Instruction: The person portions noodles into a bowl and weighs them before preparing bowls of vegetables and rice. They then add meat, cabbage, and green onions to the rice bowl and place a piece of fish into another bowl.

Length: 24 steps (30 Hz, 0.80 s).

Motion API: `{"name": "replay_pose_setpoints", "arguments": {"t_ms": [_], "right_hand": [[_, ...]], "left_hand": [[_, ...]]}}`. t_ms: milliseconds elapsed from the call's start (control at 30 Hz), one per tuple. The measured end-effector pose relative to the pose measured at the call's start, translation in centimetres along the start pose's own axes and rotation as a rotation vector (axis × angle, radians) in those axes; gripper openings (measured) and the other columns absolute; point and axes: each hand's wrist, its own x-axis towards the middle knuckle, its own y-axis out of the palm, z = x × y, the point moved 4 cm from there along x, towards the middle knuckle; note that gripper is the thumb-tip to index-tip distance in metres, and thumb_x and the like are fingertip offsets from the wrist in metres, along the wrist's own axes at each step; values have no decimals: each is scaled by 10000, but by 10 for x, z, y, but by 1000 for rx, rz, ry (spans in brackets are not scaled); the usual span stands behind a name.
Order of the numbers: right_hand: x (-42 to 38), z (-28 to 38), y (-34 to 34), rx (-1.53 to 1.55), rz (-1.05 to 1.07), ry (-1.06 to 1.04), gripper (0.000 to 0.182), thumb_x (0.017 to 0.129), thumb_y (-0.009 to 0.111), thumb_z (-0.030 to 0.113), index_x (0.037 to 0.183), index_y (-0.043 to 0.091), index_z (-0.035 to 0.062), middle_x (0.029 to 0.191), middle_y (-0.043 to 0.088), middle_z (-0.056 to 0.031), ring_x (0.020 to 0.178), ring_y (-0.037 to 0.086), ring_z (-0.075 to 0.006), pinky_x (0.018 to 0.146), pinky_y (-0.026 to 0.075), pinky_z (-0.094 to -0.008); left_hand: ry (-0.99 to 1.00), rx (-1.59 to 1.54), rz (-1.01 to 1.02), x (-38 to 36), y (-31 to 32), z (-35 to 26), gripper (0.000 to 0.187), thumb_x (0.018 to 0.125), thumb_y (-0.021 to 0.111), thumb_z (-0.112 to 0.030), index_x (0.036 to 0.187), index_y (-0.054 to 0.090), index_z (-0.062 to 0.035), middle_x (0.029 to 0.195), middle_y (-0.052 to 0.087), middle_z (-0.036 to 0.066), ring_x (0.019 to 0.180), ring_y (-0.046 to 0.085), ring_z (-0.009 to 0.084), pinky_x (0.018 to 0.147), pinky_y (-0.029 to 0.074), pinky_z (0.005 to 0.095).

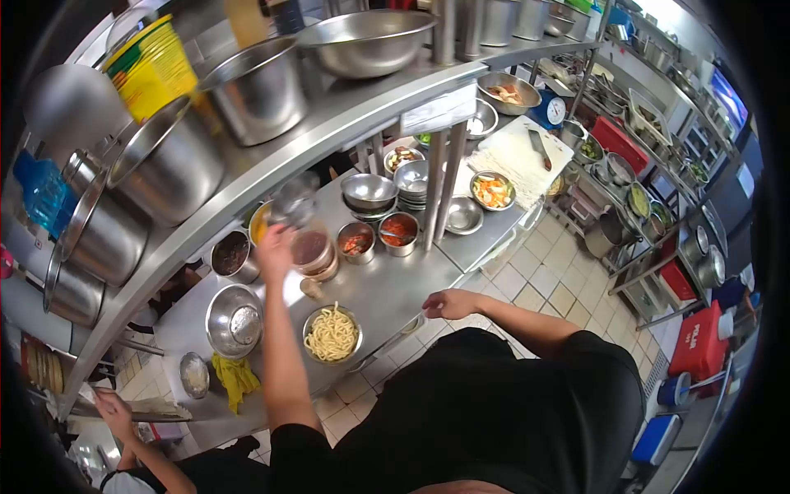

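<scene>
My left hand (276,245) is raised over the steel counter (387,288), fingers closed on a blurred clear lid (293,202). Just right of it stands a clear tub of dark red sauce (312,249). A steel bowl of pale noodles (332,333) sits near the counter's front edge, below that hand. My right hand (448,305) rests on the front edge of the counter, fingers loosely curled, holding nothing. Small steel cups of red sauce (356,241) (399,230) stand right of the tub.
An empty steel bowl (234,319), a yellow cloth (234,379) and a pot of dark sauce (230,253) lie to the left. A white cutting board with a knife (518,152) is far right. An overhead shelf (329,123) carries pots. Another person's hand (111,407) works at lower left.
</scene>
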Motion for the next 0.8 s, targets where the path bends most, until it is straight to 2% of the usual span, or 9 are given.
{"name": "replay_pose_setpoints", "arguments": {"t_ms": [167, 300, 400, 533, 567, 667, 733, 767, 800], "right_hand": [[-5, -31, -16, 92, 22, -71, 445, 892, 598, 377, 1215, 577, 71, 1056, 657, -129, 1014, 604, -251, 902, 450, -332], [-18, -65, -22, 158, -10, -118, 405, 875, 617, 366, 1153, 610, 72, 1029, 668, -123, 955, 623, -267, 859, 471, -346], [-35, -91, -29, 196, -16, -121, 416, 869, 635, 366, 1149, 615, 60, 1016, 671, -118, 936, 624, -240, 845, 471, -335], [-41, -124, -31, 220, 6, -72, 407, 862, 654, 335, 1137, 616, 37, 1011, 668, -125, 907, 627, -222, 832, 476, -324], [-38, -129, -38, 279, 1, -86, 392, 864, 653, 315, 1137, 615, 36, 1011, 667, -125, 897, 629, -218, 824, 479, -322], [-39, -115, -67, 455, -114, -156, 333, 864, 650, 233, 1132, 612, 38, 990, 665, -122, 864, 635, -207, 796, 492, -317], [-54, -66, -131, 361, -392, -252, 297, 848, 649, 153, 1113, 597, 31, 957, 656, -124, 860, 638, -209, 783, 497, -315], [-59, -41, -163, 214, -572, -287, 289, 836, 649, 115, 1101, 584, 19, 945, 647, -128, 867, 637, -213, 782, 498, -314], [-68, -7, -195, 142, -824, -428, 310, 813, 662, 100, 1081, 550, -11, 941, 635, -140, 888, 633, -234, 801, 493, -331]], "left_hand": [[16, -21, 202, -2, 194, -19, 217, 850, 657, -130, 1002, 638, 24, 866, 705, 111, 785, 665, 130, 673, 495, 245], [213, 331, 159, 12, 273, -15, 235, 822, 667, -167, 1000, 646, -14, 854, 699, 141, 776, 683, 215, 689, 515, 309], [197, 388, 204, 19, 298, 32, 445, 871, 605, -161, 1284, 488, -43, 997, 686, 145, 786, 681, 241, 734, 520, 319], [-100, 202, 300, -22, 269, 19, 520, 906, 537, -154, 1389, 374, -49, 1070, 670, 156, 784, 684, 244, 735, 519, 321], [-106, 125, 213, -36, 250, 8, 436, 944, 487, -129, 1353, 396, -8, 1102, 659, 135, 720, 657, 147, 682, 518, 266], [-134, -272, -303, -68, 162, -26, 217, 992, 452, -219, 1087, 527, -39, 873, 596, 36, 666, 571, 82, 593, 469, 216], [204, -179, -497, -68, 105, -66, 196, 996, 432, -202, 1082, 506, -42, 871, 556, 46, 715, 565, 102, 594, 471, 217], [317, -194, -469, -67, 94, -101, 224, 986, 446, -197, 1115, 501, -22, 983, 564, 64, 842, 561, 111, 631, 476, 221], [383, -56, -447, -67, 99, -155, 290, 976, 458, -181, 1194, 479, 9, 1083, 554, 89, 979, 540, 148, 764, 482, 258]]}}
